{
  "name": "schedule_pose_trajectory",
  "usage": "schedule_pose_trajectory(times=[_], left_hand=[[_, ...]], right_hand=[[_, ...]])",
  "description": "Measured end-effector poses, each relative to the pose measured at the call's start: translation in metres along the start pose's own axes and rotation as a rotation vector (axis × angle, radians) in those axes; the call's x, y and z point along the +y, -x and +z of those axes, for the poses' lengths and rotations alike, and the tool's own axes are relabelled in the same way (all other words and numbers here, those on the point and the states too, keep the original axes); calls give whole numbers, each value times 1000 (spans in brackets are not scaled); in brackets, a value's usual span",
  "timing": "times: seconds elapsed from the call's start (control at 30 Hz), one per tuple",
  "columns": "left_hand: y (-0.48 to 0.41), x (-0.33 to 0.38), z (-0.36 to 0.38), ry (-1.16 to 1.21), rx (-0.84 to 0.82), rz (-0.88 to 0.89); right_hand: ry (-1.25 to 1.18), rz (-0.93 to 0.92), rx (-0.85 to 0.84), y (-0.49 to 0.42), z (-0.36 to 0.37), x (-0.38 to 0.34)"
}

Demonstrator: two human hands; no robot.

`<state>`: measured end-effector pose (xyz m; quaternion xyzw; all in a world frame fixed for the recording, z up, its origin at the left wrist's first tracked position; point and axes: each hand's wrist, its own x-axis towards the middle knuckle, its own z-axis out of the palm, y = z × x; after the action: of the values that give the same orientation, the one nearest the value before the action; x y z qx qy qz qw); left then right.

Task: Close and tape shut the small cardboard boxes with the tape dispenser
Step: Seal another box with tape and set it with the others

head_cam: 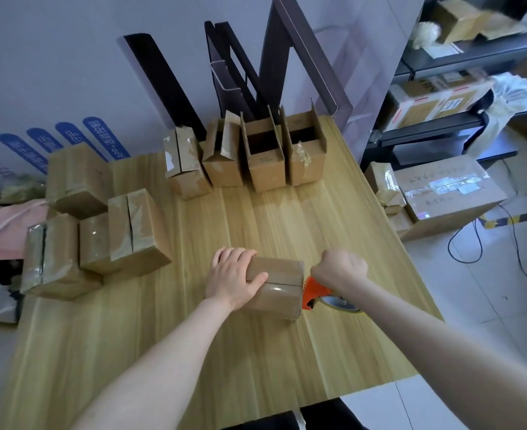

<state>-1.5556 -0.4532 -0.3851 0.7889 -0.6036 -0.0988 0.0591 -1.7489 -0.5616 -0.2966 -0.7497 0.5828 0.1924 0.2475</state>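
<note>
Centrally on the wooden table (pixel 256 218), a small cardboard box (pixel 282 280) is clasped at its left end by the left hand (pixel 232 279), fingers (pixel 234 254) curled over the far edge, thumb laid on top. An orange tape dispenser (pixel 313 293) is gripped by the right hand (pixel 340 268), closed in a fist, against the box's right end.

Soft even indoor light, faint shadows, wide-angle bending at edges, blurred shelves (pixel 479 52) top right.
</note>
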Motion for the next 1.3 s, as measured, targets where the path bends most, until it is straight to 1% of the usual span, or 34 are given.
schedule_pose_trajectory(times=[0.07,0.1,0.17,0.23,0.27,0.37,0.43,0.47,0.53,0.6,0.63,0.7,0.73,0.8,0.87,0.97,1.1,1.2,1.3], left_hand=[[6,-1,-3,42,3,-98],[11,-2,-5,63,11,-182],[23,-6,-9,94,37,-404],[35,-12,-13,129,21,-622],[42,-14,-14,167,-1,-697],[62,-16,-13,326,-71,-820],[71,-16,-10,409,-80,-867],[72,-14,-11,439,-50,-870],[66,-10,-17,516,86,-795],[53,-5,-37,731,209,-682],[46,-2,-52,887,224,-653],[33,4,-83,1199,168,-657],[30,7,-96,1313,114,-666],[27,10,-115,1416,-4,-643],[29,11,-126,1434,-55,-583],[31,12,-131,1411,-32,-514],[33,10,-129,1275,-36,-440],[33,8,-131,1252,-81,-438],[30,7,-136,1289,-147,-488]], right_hand=[[29,-6,32,3,14,3],[18,-3,57,5,15,6],[-55,-16,120,6,10,14],[-190,-70,187,7,3,20],[-264,-113,213,6,2,23],[-550,-263,251,7,3,25],[-828,-323,198,11,3,22],[-936,-345,159,15,3,19],[-1023,-401,121,25,1,13],[-1051,-457,114,33,-1,7],[-1068,-480,112,37,-3,4],[-1093,-513,110,44,-5,0],[-1098,-525,108,47,-6,-1],[-1096,-538,115,51,-7,-4],[-1084,-543,127,52,-6,-6],[-1050,-544,160,52,-5,-7],[-968,-543,189,51,-4,-8],[-1038,-546,154,54,-4,-9],[-1076,-543,101,57,-6,-10]])
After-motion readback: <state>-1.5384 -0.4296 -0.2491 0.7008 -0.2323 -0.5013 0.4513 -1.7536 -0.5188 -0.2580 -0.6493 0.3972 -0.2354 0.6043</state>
